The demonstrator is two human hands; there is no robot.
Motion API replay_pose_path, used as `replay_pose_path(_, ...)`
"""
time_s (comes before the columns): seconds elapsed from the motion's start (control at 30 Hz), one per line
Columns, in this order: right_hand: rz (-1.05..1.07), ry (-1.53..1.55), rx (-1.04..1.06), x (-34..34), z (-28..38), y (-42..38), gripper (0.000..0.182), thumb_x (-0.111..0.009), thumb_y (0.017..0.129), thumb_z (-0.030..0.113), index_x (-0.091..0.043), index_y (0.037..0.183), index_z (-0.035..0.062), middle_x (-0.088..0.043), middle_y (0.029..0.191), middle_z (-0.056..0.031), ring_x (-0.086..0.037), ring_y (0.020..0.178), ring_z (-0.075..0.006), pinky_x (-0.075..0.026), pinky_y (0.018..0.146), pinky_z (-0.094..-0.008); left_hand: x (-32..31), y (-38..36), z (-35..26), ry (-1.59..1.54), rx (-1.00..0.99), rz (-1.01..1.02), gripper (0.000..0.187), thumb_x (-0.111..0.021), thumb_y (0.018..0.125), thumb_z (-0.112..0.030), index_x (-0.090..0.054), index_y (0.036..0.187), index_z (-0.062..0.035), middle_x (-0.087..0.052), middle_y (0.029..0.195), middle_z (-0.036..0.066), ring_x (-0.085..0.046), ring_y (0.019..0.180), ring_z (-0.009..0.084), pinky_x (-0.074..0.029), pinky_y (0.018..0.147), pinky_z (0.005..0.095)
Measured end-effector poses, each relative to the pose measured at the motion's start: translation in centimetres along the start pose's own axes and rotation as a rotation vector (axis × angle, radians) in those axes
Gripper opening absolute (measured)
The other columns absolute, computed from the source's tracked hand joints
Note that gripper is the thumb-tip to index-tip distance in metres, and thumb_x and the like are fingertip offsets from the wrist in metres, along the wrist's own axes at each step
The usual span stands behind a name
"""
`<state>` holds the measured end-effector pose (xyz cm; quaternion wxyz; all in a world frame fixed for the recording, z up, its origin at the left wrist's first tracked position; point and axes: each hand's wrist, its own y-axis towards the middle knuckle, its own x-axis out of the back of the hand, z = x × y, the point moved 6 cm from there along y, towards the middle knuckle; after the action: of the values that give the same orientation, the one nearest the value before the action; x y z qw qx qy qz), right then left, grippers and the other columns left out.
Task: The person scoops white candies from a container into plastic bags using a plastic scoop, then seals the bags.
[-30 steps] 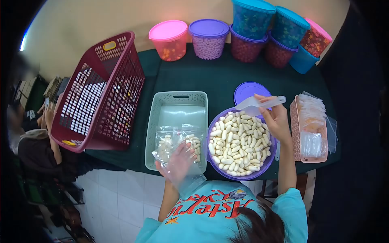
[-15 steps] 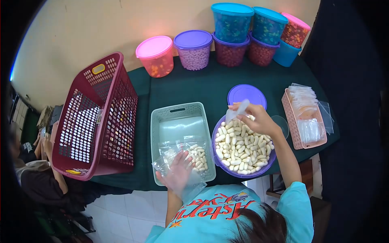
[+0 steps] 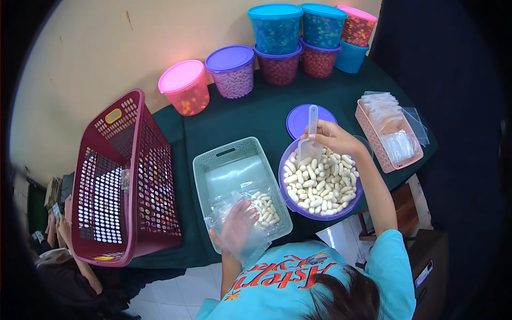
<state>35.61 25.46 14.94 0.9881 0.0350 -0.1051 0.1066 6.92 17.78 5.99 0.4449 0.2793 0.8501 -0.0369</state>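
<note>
My right hand (image 3: 336,137) grips a translucent plastic scoop (image 3: 309,146) by its handle, its blade down among the white oblong candies in the purple tub (image 3: 284,184). My left hand (image 3: 237,224), fingers stretched out, holds a clear plastic bag (image 3: 249,250) that drapes over the palm and wrist. That hand is over the near end of a pale green basket (image 3: 226,168). Beside its fingers in the basket lie clear packs of white candies (image 3: 265,208). The plastic partly blurs how the left fingers hold the bag.
A purple lid (image 3: 304,120) lies behind the tub. At right stands a pink basket (image 3: 373,136) of clear bags. A tall maroon basket (image 3: 136,186) is at left. Lidded candy tubs (image 3: 232,80) line the wall. Another person's arm (image 3: 88,274) shows at far left.
My right hand has turned the scoop so its handle points up and its blade dips into the candies. My left hand stays at the green basket with the bag. The camera view has shifted.
</note>
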Motion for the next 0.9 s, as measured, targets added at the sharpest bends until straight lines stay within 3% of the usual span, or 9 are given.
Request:
replay_pose_path(0.27, -0.206, 0.019, -0.217, 0.9, -1.9, -3.3, 0.026, -0.051, 0.084, 0.019, -0.049, 0.102, -0.0001, -0.058, 0.094, -0.0069, -0.055, 0.084, -0.0132, -0.045, 0.069, -0.0266, 0.2, -0.2, -0.3, 0.194, 0.069, 0.045, 0.102, -0.043, 0.065, -0.072, -0.021, 0.129, 0.0051, -0.029, 0.131, 0.018, -0.035, 0.116, 0.0297, -0.026, 0.097, 0.0428)
replay_pose_path(0.4, -0.345, 0.086, -0.291, 0.7, -2.0, -4.6, 0.026, -0.052, 0.083, 0.018, -0.05, 0.102, 0.0002, -0.058, 0.091, -0.0057, -0.055, 0.08, -0.0124, -0.045, 0.066, -0.0247, 0.1, 0.3, -0.4, 0.452, 0.071, 0.036, 0.101, -0.041, 0.065, -0.073, -0.024, 0.128, 0.0039, -0.031, 0.13, 0.019, -0.035, 0.117, 0.0284, -0.027, 0.096, 0.0412)
replay_pose_path(0.53, -0.382, 0.057, -0.328, 1.0, -2.7, -4.5, 0.024, -0.052, 0.083, 0.017, -0.051, 0.099, -0.0001, -0.057, 0.089, -0.0055, -0.057, 0.079, -0.0123, -0.046, 0.066, -0.0232, -1.1, 0.8, -0.6, 0.494, 0.077, 0.034, 0.102, -0.046, 0.063, -0.072, -0.025, 0.128, 0.0033, -0.032, 0.129, 0.019, -0.035, 0.117, 0.0268, -0.028, 0.096, 0.0397)
replay_pose_path(0.6, -0.387, 0.043, -0.319, 0.8, -2.7, -4.2, 0.023, -0.052, 0.083, 0.017, -0.051, 0.098, -0.0002, -0.057, 0.088, -0.0058, -0.057, 0.08, -0.0123, -0.047, 0.067, -0.0235, -1.8, 1.0, -0.9, 0.438, 0.053, 0.03, 0.105, -0.064, 0.056, -0.063, -0.026, 0.129, 0.0021, -0.034, 0.128, 0.019, -0.035, 0.118, 0.0265, -0.025, 0.098, 0.0376)
replay_pose_path(0.73, -0.4, 0.099, -0.327, 1.0, -3.2, -4.0, 0.022, -0.053, 0.083, 0.018, -0.052, 0.096, -0.0002, -0.057, 0.087, -0.0072, -0.058, 0.078, -0.013, -0.049, 0.065, -0.0253, -2.6, 0.6, -1.0, 0.494, -0.001, -0.003, 0.104, -0.069, 0.054, -0.057, -0.026, 0.128, 0.0026, -0.035, 0.127, 0.019, -0.034, 0.118, 0.0269, -0.024, 0.098, 0.037)
replay_pose_path(0.9, -0.386, 0.134, -0.356, 1.3, -4.1, -4.0, 0.025, -0.054, 0.082, 0.02, -0.051, 0.096, -0.0007, -0.057, 0.086, -0.0088, -0.058, 0.074, -0.0142, -0.05, 0.058, -0.0238, -4.0, 0.5, -0.6, 0.746, -0.084, -0.103, 0.101, -0.078, 0.052, -0.036, -0.025, 0.129, 0.0027, -0.035, 0.126, 0.018, -0.035, 0.118, 0.0266, -0.024, 0.098, 0.0359)
